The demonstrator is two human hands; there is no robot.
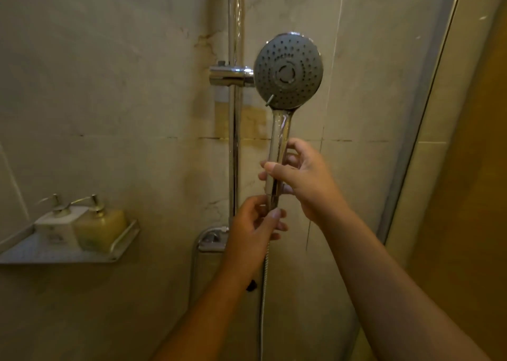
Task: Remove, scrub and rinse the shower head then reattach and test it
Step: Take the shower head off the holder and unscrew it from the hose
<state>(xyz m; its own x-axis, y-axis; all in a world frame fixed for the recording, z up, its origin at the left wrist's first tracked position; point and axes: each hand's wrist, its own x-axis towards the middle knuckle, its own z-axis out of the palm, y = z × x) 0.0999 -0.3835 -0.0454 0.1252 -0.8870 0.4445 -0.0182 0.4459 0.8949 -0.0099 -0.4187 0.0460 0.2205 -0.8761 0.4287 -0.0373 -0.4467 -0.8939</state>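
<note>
Gripping the shower head (288,71) by its handle (279,130), the right hand (300,181) holds it upright just right of the rail (235,130), face toward the camera; the left hand (253,223) pinches what seems the hose (264,284) joint below.

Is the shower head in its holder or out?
Out. Right hand and left hand hold the shower head upright, its handle below the holder.

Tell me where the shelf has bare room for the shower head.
Bare shelf floor lies in front of and left of the white bottle. The right end is filled by the yellow bottle. The right hand grips the shower head, the left hand its hose: crowded.
</note>
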